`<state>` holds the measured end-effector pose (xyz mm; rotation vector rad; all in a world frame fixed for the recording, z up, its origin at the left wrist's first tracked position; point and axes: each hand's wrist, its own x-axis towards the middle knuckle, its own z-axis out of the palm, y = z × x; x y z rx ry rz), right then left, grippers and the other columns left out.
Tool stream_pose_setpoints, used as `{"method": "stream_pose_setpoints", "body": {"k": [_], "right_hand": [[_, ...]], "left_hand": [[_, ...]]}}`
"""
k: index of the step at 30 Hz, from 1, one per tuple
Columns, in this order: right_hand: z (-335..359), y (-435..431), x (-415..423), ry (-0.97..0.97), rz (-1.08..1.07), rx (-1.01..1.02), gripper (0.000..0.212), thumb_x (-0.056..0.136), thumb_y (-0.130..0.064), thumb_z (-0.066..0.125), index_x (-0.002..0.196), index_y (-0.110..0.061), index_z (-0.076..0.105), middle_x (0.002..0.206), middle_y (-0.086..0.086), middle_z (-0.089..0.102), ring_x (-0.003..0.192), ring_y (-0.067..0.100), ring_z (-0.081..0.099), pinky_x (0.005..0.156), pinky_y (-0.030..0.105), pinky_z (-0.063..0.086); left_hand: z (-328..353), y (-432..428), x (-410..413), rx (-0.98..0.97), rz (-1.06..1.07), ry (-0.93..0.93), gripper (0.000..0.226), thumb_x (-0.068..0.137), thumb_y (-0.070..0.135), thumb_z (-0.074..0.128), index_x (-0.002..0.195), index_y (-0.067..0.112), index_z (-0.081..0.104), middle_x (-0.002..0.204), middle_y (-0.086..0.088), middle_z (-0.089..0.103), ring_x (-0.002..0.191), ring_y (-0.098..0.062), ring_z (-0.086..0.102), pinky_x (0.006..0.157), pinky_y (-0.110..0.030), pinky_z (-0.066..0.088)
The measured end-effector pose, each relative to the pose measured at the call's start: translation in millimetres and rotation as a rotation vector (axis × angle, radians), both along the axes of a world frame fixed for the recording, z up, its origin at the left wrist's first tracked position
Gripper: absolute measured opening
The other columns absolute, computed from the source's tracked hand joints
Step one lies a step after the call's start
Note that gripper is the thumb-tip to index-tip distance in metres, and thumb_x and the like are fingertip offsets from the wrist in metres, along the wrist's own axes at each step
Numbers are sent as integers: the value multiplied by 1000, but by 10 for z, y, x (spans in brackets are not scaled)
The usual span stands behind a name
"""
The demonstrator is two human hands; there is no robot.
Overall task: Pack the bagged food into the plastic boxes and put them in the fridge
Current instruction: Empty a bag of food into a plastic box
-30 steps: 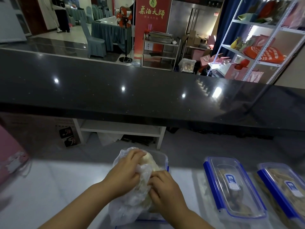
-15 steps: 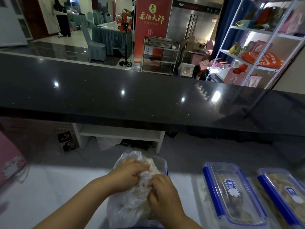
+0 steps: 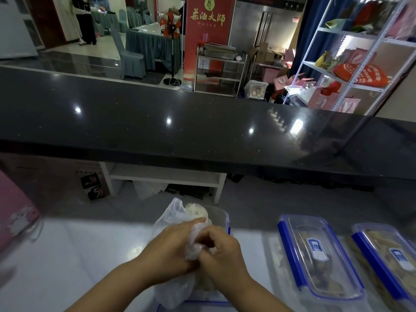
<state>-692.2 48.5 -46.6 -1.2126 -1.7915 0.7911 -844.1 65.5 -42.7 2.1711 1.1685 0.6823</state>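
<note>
Two bare hands close together at the lower middle of the head view, both busy on one thin clear plastic bag. Left hand with curled fingers wrapped over the bunched plastic from the left side; right hand against it from the right, thumb and first fingers pinching the same crumpled bunch between the two hands. Inside the bag, pale food, its kind not possible to tell through the plastic. Bag set in an open plastic box with a blue edge, its far corner visible just behind the hands. All of this on a white worktop. To the right of the open box, two more boxes side by side, already closed with blue clip lids: nearer closed box with dark brownish content under a labelled lid, and outer closed box at the right border, partly cut off. Behind the worktop, a long black counter across the whole width. At the left border, a pink object, blurred. Further back, a red banner, a standing fan and a white metal rack with coloured bags.
</note>
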Motion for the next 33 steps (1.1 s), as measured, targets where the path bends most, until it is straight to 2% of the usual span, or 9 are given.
{"method": "stream_pose_setpoints", "body": {"k": [2, 4, 8, 13, 18, 21, 25, 28, 33], "right_hand": [[24, -23, 48, -2, 34, -7, 10, 74, -19, 59, 80, -26, 61, 80, -10, 65, 75, 9, 61, 69, 20, 50], [41, -9, 113, -2, -8, 9, 8, 76, -24, 55, 80, -25, 62, 79, -9, 64, 76, 12, 61, 68, 27, 52], [58, 159, 234, -175, -141, 58, 22, 83, -14, 54, 98, -28, 62, 96, -22, 57, 95, 1, 54, 79, 17, 46], [55, 308, 218, -504, 140, 4, 50, 89, -24, 32, 137, -31, 45, 143, -22, 32, 132, -5, 21, 109, 17, 13], [30, 329, 258, -697, 145, -59, 45, 94, -38, 29, 133, -28, 50, 141, -13, 45, 129, 6, 34, 106, 20, 18], [31, 346, 274, -733, 110, -53, 44, 95, -43, 27, 123, -27, 58, 126, -12, 55, 117, 8, 41, 99, 20, 24], [34, 297, 308, -718, 116, -59, 53, 89, -47, 20, 98, -25, 67, 100, -8, 61, 97, 9, 42, 88, 21, 31], [70, 285, 335, -667, 92, -72, 36, 95, -38, 34, 108, -25, 65, 106, -8, 60, 102, 11, 44, 92, 24, 35], [44, 219, 347, -553, 83, -124, 61, 81, -63, 35, 135, -33, 41, 129, -13, 46, 118, 7, 37, 103, 28, 33]], "left_hand": [[-27, 23, -39, -18, 60, 11, 11, 82, 30, 58, 88, 39, 59, 88, 22, 62, 88, 5, 56, 78, -22, 48], [-81, 13, -99, -90, 91, -15, 19, 82, 26, 58, 74, 42, 60, 82, 21, 63, 79, 2, 57, 72, -22, 48], [-140, -9, -153, -142, 93, -35, 13, 74, 38, 54, 77, 34, 65, 84, 16, 67, 83, 1, 59, 75, -23, 48], [-118, 3, -143, -167, 37, -144, 14, 75, 27, 58, 76, 15, 66, 82, 5, 67, 77, -11, 61, 70, -31, 49], [-146, -1, -231, -85, 156, -167, 2, 75, 29, 64, 76, 28, 64, 85, 16, 64, 81, -2, 59, 72, -25, 49], [-179, 53, -311, 4, 234, -113, 18, 69, 45, 64, 84, 35, 66, 95, 25, 58, 95, 3, 50, 78, -22, 47], [-156, 119, -314, 43, 240, 78, 54, 67, 56, 58, 119, 42, 53, 129, 33, 34, 121, 10, 23, 101, -19, 30], [-178, 220, -280, -50, 198, 210, 64, 74, 54, 56, 135, 43, 39, 141, 31, 22, 134, 6, 9, 110, -25, 16], [-229, 250, -221, -164, 192, 172, 61, 78, 45, 63, 135, 39, 43, 145, 19, 35, 136, 3, 21, 107, -18, 23]]}}
